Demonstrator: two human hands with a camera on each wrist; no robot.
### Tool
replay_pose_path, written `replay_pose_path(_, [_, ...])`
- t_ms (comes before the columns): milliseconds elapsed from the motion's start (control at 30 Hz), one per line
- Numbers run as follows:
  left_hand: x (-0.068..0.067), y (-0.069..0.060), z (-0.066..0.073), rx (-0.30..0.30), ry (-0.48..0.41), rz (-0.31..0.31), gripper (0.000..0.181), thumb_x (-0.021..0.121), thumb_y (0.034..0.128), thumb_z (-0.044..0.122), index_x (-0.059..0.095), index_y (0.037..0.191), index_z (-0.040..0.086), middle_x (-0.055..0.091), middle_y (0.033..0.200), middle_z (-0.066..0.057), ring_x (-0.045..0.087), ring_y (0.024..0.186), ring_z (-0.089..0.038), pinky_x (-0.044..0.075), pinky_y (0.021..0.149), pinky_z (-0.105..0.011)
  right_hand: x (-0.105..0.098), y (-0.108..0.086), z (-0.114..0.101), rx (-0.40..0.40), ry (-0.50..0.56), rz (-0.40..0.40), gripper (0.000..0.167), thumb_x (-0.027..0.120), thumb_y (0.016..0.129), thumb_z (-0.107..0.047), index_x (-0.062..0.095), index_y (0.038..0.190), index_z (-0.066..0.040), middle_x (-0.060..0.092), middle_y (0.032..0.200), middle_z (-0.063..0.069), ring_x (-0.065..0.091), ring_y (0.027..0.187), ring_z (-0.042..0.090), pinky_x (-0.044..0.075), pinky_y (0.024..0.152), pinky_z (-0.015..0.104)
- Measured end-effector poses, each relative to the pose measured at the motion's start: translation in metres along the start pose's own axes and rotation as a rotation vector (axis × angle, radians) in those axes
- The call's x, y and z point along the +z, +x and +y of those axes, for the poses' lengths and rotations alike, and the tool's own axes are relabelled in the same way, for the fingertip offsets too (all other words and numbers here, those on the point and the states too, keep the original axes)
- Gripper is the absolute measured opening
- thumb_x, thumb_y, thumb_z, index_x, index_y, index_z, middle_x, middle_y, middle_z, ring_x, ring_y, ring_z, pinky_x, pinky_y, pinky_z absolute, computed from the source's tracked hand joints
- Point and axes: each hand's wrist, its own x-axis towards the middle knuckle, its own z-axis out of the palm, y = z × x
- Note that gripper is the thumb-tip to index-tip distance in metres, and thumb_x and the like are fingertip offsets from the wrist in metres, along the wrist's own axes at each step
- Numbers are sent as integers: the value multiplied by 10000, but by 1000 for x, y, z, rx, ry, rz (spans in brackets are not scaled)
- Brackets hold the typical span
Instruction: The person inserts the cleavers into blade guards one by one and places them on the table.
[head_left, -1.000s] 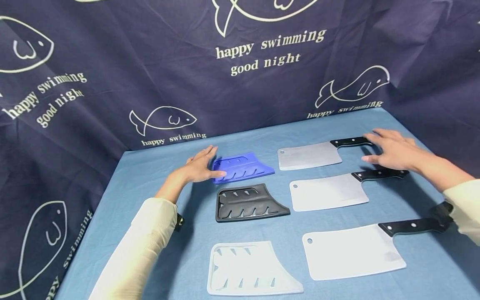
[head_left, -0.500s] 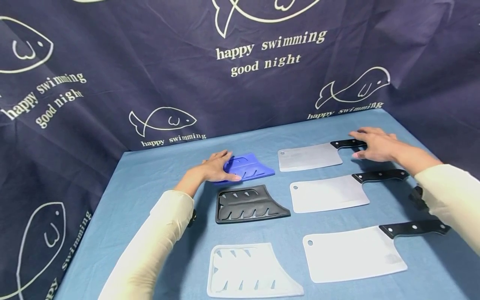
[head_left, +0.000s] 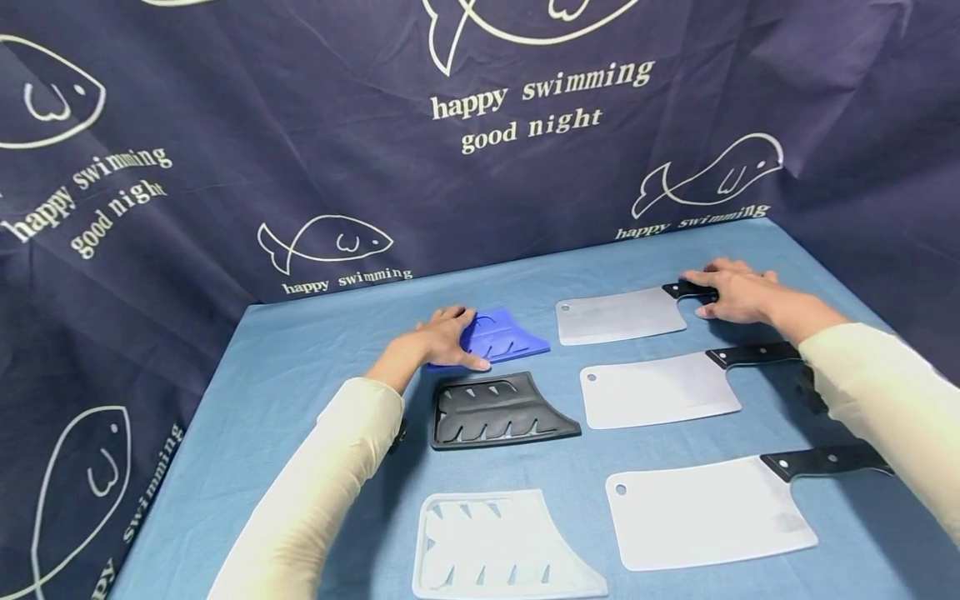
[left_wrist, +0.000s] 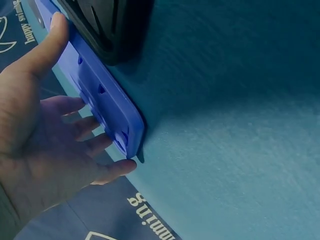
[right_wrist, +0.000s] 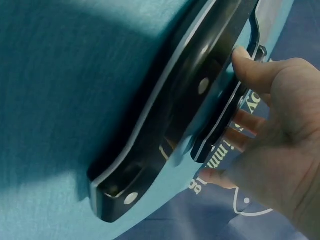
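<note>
My left hand spans the left end of a blue plastic blade guard. Its thumb lies by the near edge and its fingers reach the far edge; the guard lies flat. My right hand is at the black handle of the farthest cleaver. The thumb is on the near side and the fingers on the far side, loosely spread. That cleaver lies flat, its handle partly hidden by the hand in the head view.
A black blade guard and a white blade guard lie nearer on the blue cloth. The middle cleaver and nearest cleaver lie at right, under the right forearm's reach. A dark printed curtain stands behind.
My left hand has moved right, farther over the blue blade guard. The right hand has moved left and down along the farthest cleaver's handle. The guards and cleavers have stayed in place.
</note>
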Motion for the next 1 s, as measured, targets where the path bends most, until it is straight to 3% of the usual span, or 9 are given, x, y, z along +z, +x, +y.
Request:
replay_pose_path(300, [-3, 3, 6, -25, 71, -20, 1125, 746, 710, 613, 150, 1554, 169, 179, 1526, -122, 176, 1408, -330, 233, 1051, -637, 1, 7, -1, 5, 43, 4, 606, 648, 910, -242, 411, 1445, -84, 293, 1381, 325, 254, 1254, 558, 187, 894, 762])
replay_pose_path(567, [-1, 4, 5, -10, 56, -5, 1097, 738, 717, 615, 174, 1549, 176, 180, 1507, -115, 154, 1399, -325, 189, 1057, -656, 3, 6, 2, 4, 90, 78, 460, 614, 922, -145, 520, 1366, -70, 231, 1438, 373, 215, 1287, 569, 113, 912, 789])
replay_pose_path(800, [3, 5, -1, 18, 8, 45, 1085, 757, 700, 611, 222, 1540, 183, 235, 1467, -102, 195, 1362, -317, 207, 1018, -687, 7, 6, 6, -17, 114, 141, 438, 638, 906, -142, 558, 1332, -75, 324, 1391, 329, 273, 1262, 513, 109, 895, 787])
replay_pose_path(1000, [9, 6, -6, 40, -18, 112, 1086, 781, 668, 608, 277, 1526, 173, 281, 1441, -85, 233, 1324, -292, 259, 977, -666, 11, 4, 7, -38, 72, 198, 428, 609, 891, -81, 573, 1317, -71, 431, 1304, 284, 363, 1160, 457, 147, 869, 767])
